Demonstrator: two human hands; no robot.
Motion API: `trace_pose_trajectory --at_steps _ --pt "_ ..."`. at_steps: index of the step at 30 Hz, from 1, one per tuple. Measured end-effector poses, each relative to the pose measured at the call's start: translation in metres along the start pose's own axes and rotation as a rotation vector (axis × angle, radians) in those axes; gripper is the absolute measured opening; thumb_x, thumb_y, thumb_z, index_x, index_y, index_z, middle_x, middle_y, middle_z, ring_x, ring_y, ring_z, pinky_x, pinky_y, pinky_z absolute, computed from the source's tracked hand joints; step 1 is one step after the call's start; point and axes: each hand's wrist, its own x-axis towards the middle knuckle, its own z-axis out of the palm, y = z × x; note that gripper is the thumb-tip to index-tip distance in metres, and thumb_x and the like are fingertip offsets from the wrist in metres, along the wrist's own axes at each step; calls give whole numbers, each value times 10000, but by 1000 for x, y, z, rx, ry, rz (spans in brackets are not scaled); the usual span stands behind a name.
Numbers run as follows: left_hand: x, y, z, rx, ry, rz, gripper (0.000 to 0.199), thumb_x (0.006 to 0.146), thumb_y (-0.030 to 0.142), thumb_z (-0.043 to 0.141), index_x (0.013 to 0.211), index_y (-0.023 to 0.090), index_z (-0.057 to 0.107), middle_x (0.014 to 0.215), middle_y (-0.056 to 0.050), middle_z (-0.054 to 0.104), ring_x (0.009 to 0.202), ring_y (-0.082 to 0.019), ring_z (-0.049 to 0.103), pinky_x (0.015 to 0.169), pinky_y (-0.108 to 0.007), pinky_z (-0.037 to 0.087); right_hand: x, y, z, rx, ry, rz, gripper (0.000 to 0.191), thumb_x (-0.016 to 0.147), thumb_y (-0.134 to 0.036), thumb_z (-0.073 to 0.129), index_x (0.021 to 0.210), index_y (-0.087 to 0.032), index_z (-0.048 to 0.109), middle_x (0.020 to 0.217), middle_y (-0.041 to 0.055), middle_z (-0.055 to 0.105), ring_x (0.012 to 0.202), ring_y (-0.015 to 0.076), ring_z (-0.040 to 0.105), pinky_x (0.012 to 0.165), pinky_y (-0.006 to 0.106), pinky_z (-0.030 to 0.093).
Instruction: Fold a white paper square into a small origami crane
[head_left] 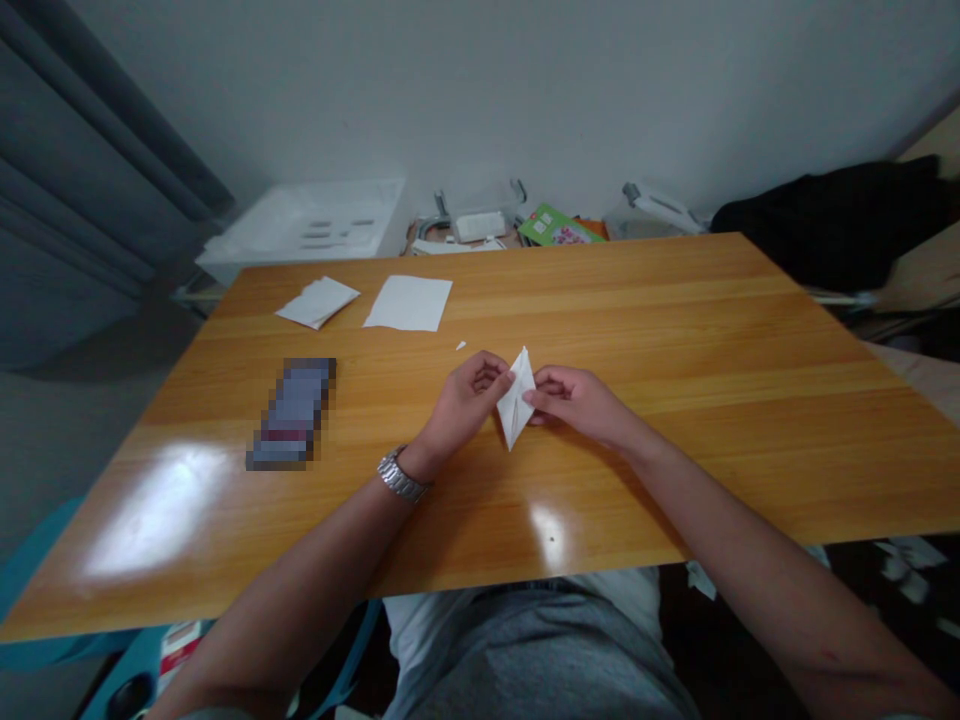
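Note:
A small white folded paper point(516, 408), shaped like a narrow diamond with a slit down its lower half, is held upright above the wooden table point(637, 330). My left hand point(471, 395) pinches its left edge between thumb and curled fingers. On the right edge, my right hand point(568, 398) grips it, thumb in front and fingers behind. A tiny white scrap point(460, 346) lies just beyond my left hand.
At the back left of the table lie a folded white paper point(319, 302) and a flat white sheet point(409, 303). A blurred-out phone point(294, 412) is at left. Behind the table are a white tray point(315, 225), a green booklet point(559, 226) and black cloth point(832, 225).

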Motion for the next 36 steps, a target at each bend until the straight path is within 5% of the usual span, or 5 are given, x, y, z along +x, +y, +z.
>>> trace_pose_trajectory --at_steps 9,19,28,36 --pt "-2 6 2 0 -55 -12 272 909 415 719 942 145 708 904 -57 718 819 -155 657 763 -266 515 0 1 -4 -260 13 -111 265 841 -443 755 931 -194 736 904 44 761 814 194 686 779 327 531" --pt "1 0 0 -26 35 -33 287 891 442 740 909 157 711 867 -41 707 779 -139 633 719 -251 506 2 3 -2 -285 1 -90 392 884 -575 690 837 -186 701 762 15 672 671 163 586 619 276 446" --pt "-2 7 0 -6 -3 -41 329 880 478 748 907 151 719 883 -53 726 802 -156 650 737 -263 513 1 2 -4 -347 -9 -77 416 874 -595 694 825 -182 705 731 14 666 647 163 574 611 278 427" --pt "1 0 -1 40 86 -13 322 863 463 768 794 164 669 763 -13 673 690 -125 582 633 -240 456 1 5 -2 -343 -9 -121 360 916 -542 669 887 -185 713 836 33 711 753 178 628 699 287 474"
